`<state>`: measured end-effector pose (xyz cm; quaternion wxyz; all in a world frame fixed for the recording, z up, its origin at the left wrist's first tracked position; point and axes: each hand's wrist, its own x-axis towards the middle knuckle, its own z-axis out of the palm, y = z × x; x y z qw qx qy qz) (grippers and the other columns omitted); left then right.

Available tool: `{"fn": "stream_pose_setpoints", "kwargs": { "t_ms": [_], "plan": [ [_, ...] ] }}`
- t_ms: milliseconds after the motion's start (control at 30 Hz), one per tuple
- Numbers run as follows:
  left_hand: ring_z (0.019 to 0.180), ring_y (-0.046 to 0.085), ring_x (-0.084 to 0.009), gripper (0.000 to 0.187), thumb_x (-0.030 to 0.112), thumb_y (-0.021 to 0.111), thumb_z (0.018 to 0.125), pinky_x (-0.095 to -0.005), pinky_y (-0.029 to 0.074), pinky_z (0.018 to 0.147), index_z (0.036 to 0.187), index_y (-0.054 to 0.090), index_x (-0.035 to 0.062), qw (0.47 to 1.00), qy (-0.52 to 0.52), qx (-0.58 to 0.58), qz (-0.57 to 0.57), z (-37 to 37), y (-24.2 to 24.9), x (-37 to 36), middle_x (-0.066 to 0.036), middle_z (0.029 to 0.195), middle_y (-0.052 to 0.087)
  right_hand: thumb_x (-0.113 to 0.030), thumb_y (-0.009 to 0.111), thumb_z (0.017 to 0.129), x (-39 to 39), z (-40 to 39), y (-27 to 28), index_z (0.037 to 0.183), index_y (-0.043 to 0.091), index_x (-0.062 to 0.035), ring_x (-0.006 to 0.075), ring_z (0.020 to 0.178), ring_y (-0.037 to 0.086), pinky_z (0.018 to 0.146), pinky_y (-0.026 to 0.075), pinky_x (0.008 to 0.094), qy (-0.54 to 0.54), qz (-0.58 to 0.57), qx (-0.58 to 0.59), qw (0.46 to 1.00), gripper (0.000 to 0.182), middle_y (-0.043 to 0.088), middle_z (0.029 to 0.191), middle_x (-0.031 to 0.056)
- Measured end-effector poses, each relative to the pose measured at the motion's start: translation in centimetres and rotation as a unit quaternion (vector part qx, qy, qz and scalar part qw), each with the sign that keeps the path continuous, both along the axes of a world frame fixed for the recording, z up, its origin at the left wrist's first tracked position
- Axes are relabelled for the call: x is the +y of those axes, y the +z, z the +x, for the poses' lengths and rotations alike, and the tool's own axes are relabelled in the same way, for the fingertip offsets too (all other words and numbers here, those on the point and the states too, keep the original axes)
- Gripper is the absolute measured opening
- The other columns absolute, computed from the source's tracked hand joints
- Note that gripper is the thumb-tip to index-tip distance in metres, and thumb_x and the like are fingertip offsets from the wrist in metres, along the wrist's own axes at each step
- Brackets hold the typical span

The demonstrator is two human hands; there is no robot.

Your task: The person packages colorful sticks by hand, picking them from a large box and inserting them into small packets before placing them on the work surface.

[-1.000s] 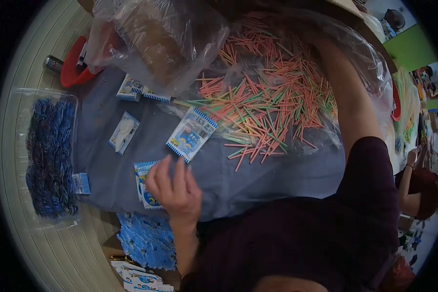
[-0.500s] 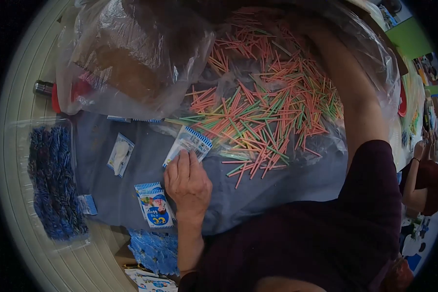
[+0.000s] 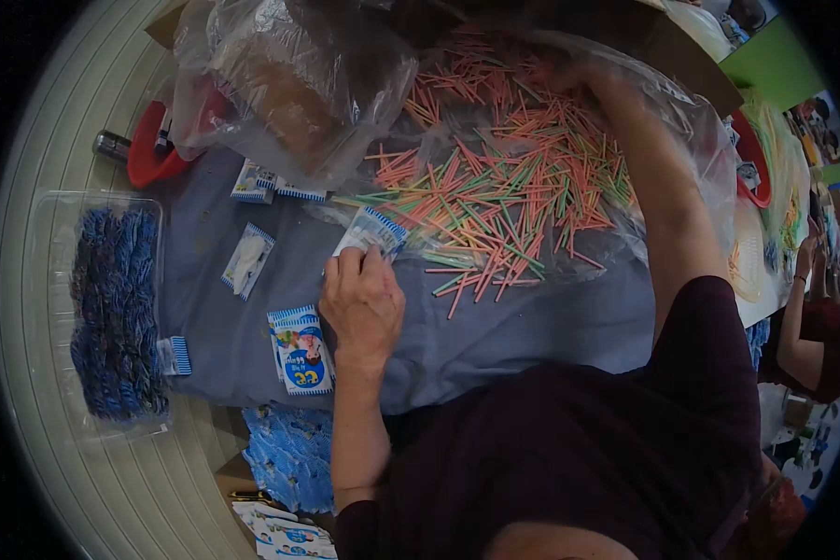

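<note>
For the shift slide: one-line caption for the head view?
Left hand presses a packet beside coloured sticks; right hand deep in the bag.

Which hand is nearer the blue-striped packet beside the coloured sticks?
Left. The left hand touches the packet; the right hand is apart, among the coloured sticks.

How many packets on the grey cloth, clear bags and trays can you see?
Packets: 6, counting the stack as 1
Clear bags: 2
Tray: 1
Total: 9
</note>
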<state>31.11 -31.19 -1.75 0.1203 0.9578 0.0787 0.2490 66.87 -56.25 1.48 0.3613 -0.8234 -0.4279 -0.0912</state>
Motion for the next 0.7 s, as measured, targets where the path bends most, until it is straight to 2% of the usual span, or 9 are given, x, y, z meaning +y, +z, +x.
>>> {"fn": "stream_pose_setpoints", "kwargs": {
  "t_ms": [167, 233, 267, 300, 333, 467, 533, 633, 700],
  "plan": [
    [0.088, 0.059, -0.0322, 0.02, 0.006, 0.07, 0.077, -0.0417, 0.052, 0.07, 0.097, 0.07, 0.0026, 1.0, 0.012, -0.009, 0.018, -0.1, -0.9, -0.1, -0.01, 0.092, 0.061, -0.01, 0.066, 0.09, -0.1, 3.1, -0.4, 0.121, 0.066, -0.0045, 0.0186, 0.11, 0.06, 0.097, 0.047, 0.0311, 0.024, 0.037, -0.003, 0.999, 0.031, 0.067, 0.121, 0.0088],
    [0.087, 0.059, -0.0319, 0.018, 0.006, 0.069, 0.077, -0.0425, 0.051, 0.069, 0.095, 0.071, 0.0026, 1.0, -0.005, -0.022, 0.016, -0.2, -0.9, -0.2, -0.009, 0.092, 0.061, -0.012, 0.063, 0.092, -0.4, 10.9, -4.5, 0.126, 0.063, -0.0068, 0.02, 0.118, 0.056, 0.104, 0.042, 0.0289, 0.176, 0.11, 0.296, 0.932, 0.035, 0.061, 0.13, 0.0109],
    [0.087, 0.059, -0.0319, 0.018, 0.006, 0.069, 0.077, -0.0425, 0.051, 0.069, 0.095, 0.071, 0.0026, 1.0, -0.004, -0.021, 0.018, -0.2, -0.7, -0.1, -0.009, 0.092, 0.061, -0.012, 0.063, 0.092, 0.1, 9.4, -4.0, 0.126, 0.063, -0.0068, 0.02, 0.118, 0.056, 0.104, 0.042, 0.0289, 0.177, 0.112, 0.296, 0.932, 0.035, 0.061, 0.13, 0.0109],
    [0.087, 0.059, -0.0318, 0.017, 0.006, 0.069, 0.077, -0.0428, 0.051, 0.069, 0.094, 0.071, 0.0026, 1.0, -0.013, -0.022, 0.007, -0.3, -0.4, -0.1, -0.01, 0.092, 0.061, -0.012, 0.06, 0.093, 0.9, 6.5, -2.7, 0.131, 0.059, -0.0066, 0.0219, 0.118, 0.056, 0.105, 0.041, 0.0296, 0.026, -0.076, 0.111, 0.991, 0.038, 0.059, 0.133, 0.0122],
    [0.087, 0.059, -0.0317, 0.016, 0.007, 0.069, 0.077, -0.0431, 0.051, 0.069, 0.093, 0.071, 0.0025, 1.0, -0.022, -0.022, -0.003, -0.3, -0.1, -0.1, -0.01, 0.091, 0.061, -0.012, 0.058, 0.094, 1.3, 4.8, -2.1, 0.135, 0.055, -0.0064, 0.0238, 0.118, 0.056, 0.107, 0.04, 0.0303, -0.127, -0.257, -0.084, 0.954, 0.041, 0.058, 0.135, 0.0136],
    [0.086, 0.06, -0.0316, 0.014, 0.007, 0.069, 0.078, -0.0437, 0.051, 0.069, 0.091, 0.071, 0.0023, 0.999, -0.019, -0.007, -0.029, -0.1, 0.2, 0.5, -0.01, 0.09, 0.062, -0.011, 0.053, 0.096, 0.4, 7.8, -5.0, 0.138, 0.052, -0.0062, 0.0241, 0.12, 0.056, 0.108, 0.04, 0.0336, -0.223, -0.16, 0.074, 0.959, 0.043, 0.054, 0.141, 0.0137],
    [0.083, 0.06, -0.0312, 0.014, 0.006, 0.068, 0.078, -0.0426, 0.051, 0.068, 0.091, 0.071, 0.0026, 0.999, -0.005, -0.017, -0.033, 0.1, 0.0, 0.7, -0.009, 0.088, 0.062, -0.008, 0.05, 0.096, 1.6, 3.1, -0.7, 0.139, 0.051, -0.0064, 0.0234, 0.122, 0.054, 0.108, 0.04, 0.0358, -0.211, -0.202, 0.118, 0.949, 0.043, 0.054, 0.142, 0.0135],
    [0.081, 0.061, -0.0309, 0.012, 0.005, 0.067, 0.079, -0.0409, 0.052, 0.068, 0.09, 0.071, 0.0018, 0.999, 0.003, -0.039, 0.026, 0.0, -0.8, 0.5, -0.01, 0.087, 0.063, -0.008, 0.052, 0.096, 1.0, 5.5, -5.2, 0.137, 0.054, -0.0069, 0.0243, 0.123, 0.055, 0.105, 0.042, 0.0356, -0.195, -0.283, -0.078, 0.936, 0.041, 0.056, 0.139, 0.0138],
    [0.082, 0.061, -0.0309, 0.012, 0.005, 0.066, 0.079, -0.0404, 0.052, 0.068, 0.089, 0.07, 0.0013, 0.998, -0.003, -0.037, 0.047, -0.2, -1.3, 0.2, -0.01, 0.088, 0.063, -0.009, 0.053, 0.095, 0.3, 6.7, -7.0, 0.137, 0.054, -0.0069, 0.0241, 0.123, 0.055, 0.104, 0.042, 0.0355, -0.176, -0.253, -0.06, 0.949, 0.042, 0.056, 0.139, 0.0137]
  ]
}}
